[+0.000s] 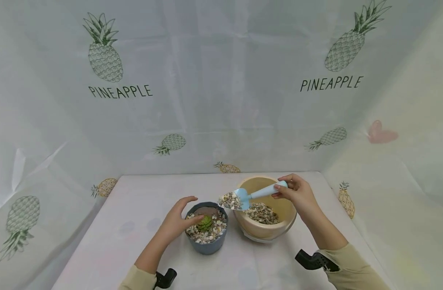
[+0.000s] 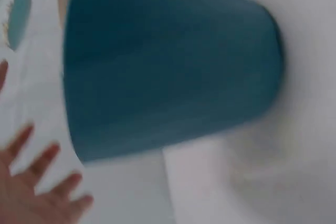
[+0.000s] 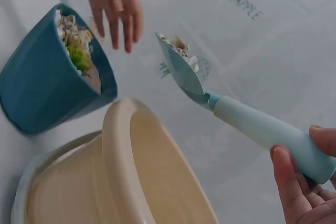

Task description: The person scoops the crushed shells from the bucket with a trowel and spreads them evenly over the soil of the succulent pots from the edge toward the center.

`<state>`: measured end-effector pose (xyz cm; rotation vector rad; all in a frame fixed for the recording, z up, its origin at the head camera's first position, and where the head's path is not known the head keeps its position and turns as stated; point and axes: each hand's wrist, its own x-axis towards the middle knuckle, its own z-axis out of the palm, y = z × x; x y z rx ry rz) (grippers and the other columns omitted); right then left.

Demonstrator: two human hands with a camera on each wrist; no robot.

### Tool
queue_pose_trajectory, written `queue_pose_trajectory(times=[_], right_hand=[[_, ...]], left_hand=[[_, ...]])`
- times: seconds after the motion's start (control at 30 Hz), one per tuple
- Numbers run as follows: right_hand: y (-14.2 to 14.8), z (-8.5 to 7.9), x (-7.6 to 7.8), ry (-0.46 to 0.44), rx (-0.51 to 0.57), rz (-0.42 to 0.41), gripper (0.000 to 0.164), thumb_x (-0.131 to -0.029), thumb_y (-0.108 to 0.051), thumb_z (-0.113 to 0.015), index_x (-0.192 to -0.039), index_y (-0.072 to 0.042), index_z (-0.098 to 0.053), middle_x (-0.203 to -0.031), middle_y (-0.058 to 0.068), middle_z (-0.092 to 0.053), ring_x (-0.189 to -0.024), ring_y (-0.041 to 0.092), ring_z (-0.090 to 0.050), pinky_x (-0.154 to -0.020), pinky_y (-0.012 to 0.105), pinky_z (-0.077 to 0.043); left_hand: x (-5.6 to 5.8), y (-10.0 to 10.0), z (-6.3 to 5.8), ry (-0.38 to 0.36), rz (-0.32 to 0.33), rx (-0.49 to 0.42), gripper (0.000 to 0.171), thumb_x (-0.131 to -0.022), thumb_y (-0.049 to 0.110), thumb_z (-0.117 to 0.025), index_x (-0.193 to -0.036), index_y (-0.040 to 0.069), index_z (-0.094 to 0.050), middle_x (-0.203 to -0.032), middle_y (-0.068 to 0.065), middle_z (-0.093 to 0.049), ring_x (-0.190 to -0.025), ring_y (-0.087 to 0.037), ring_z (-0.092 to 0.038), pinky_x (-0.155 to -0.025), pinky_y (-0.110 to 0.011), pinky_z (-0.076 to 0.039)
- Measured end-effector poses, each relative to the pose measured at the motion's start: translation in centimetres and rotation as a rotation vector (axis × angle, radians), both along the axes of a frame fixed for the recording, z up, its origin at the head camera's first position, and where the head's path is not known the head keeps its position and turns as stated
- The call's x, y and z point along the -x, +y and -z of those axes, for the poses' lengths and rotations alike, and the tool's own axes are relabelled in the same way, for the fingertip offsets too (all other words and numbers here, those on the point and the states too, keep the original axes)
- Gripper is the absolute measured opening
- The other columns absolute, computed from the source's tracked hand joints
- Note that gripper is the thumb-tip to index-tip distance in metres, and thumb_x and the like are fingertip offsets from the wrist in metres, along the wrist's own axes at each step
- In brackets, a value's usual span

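My right hand (image 1: pixel 296 192) grips the pale handle of a small blue trowel (image 1: pixel 267 191), its scoop heaped with pebbles (image 1: pixel 230 200). The scoop hangs between the two pots, near the rim of the blue pot (image 1: pixel 207 246). Inside that pot a green succulent (image 1: pixel 204 223) sits among pale pebbles, with a bare brown patch at the back. Fingers spread, my left hand (image 1: pixel 175 221) hovers at the blue pot's left rim, apart from it in the right wrist view. In the left wrist view the pot's side (image 2: pixel 173 66) fills the middle, beside that hand's outstretched fingers.
A cream pot (image 1: pixel 266 231) holding more pebbles (image 1: pixel 262 213) stands right of the blue pot, under the trowel, on a pale saucer. Both pots stand on a table with a pale cloth (image 1: pixel 141 209). A pineapple-print sheet (image 1: pixel 221 100) hangs behind and at the sides.
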<state>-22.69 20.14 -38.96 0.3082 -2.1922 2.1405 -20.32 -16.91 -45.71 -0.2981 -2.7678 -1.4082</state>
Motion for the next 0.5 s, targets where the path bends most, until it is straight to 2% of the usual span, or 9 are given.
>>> queue_pose_trajectory(times=[0.1,0.23,0.37,0.5], right_hand=[[-0.6,0.0,0.1,-0.005,0.01,-0.006,0.03,-0.092,-0.006,-0.068,-0.114,0.007,-0.051,-0.09,0.01,-0.064,-0.073,0.02,-0.07,-0.074,0.034,-0.058],[-1.5,0.1,0.2,-0.018,0.021,-0.023,0.029,-0.092,-0.004,-0.067,-0.113,0.008,-0.051,-0.088,0.009,-0.065,-0.072,0.02,-0.07,-0.074,0.034,-0.058],[-2.4,0.3,0.5,-0.033,0.033,-0.043,0.033,-0.092,-0.001,-0.066,-0.115,0.013,-0.048,-0.088,0.01,-0.065,-0.072,0.02,-0.07,-0.074,0.035,-0.058],[-3.3,0.7,0.8,-0.052,0.049,-0.064,0.038,-0.092,0.0,-0.064,-0.118,0.017,-0.043,-0.089,0.01,-0.064,-0.072,0.021,-0.07,-0.074,0.036,-0.058]], left_hand=[[0.5,-1.2,1.0,-0.045,0.146,-0.017,0.072,-0.083,0.033,-0.079,-0.144,0.02,-0.044,-0.155,-0.012,-0.03,-0.143,-0.039,-0.022,-0.105,-0.067,-0.025],[1.6,-2.6,2.1,-0.142,0.342,-0.051,0.087,-0.08,0.03,-0.082,-0.151,0.019,-0.032,-0.159,-0.013,-0.02,-0.144,-0.041,-0.013,-0.105,-0.07,-0.021],[3.2,-3.9,2.7,-0.236,0.517,-0.09,0.101,-0.075,0.029,-0.086,-0.155,0.021,-0.024,-0.159,-0.013,-0.018,-0.144,-0.041,-0.014,-0.107,-0.068,-0.021],[4.7,-5.0,3.1,-0.332,0.644,-0.11,0.108,-0.072,0.026,-0.088,-0.156,0.026,-0.019,-0.157,-0.01,-0.02,-0.144,-0.036,-0.018,-0.109,-0.06,-0.024]])
